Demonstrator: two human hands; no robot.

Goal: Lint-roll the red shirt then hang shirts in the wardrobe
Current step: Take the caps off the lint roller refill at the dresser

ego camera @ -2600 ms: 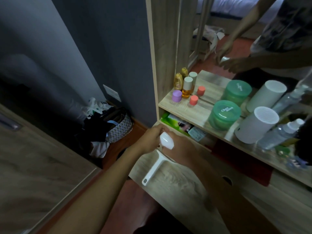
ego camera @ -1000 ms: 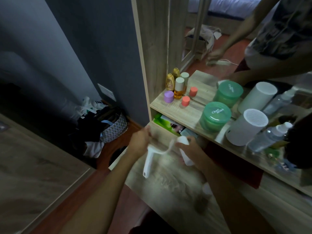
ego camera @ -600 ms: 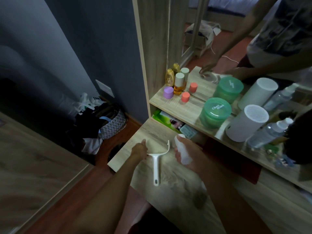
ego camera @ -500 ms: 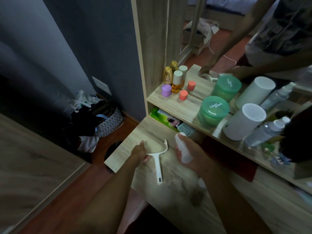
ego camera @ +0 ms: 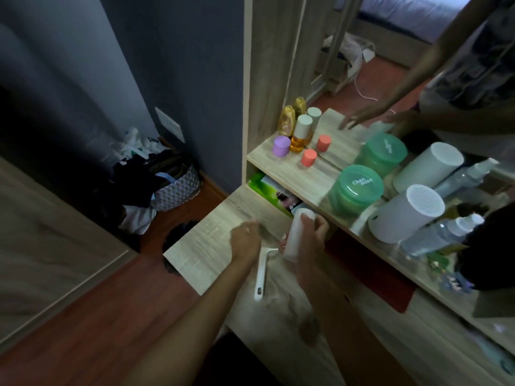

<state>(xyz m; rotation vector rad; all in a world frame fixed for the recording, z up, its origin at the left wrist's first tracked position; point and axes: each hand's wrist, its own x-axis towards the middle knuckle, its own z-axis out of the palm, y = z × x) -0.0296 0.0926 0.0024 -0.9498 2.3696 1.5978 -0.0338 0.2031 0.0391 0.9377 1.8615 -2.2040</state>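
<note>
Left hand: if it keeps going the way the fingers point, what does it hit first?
Probably the green box in the open shelf under the top ledge; only bare desk surface lies before the left hand. Depth is uncertain.

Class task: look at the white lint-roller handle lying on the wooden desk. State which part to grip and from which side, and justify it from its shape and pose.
Grip the straight shaft of the lint-roller handle from above, fingers across its width. It lies flat on the desk, its long bare stem pointing toward the viewer, while the bent wire end sits up between the left hand and right hand.
</note>
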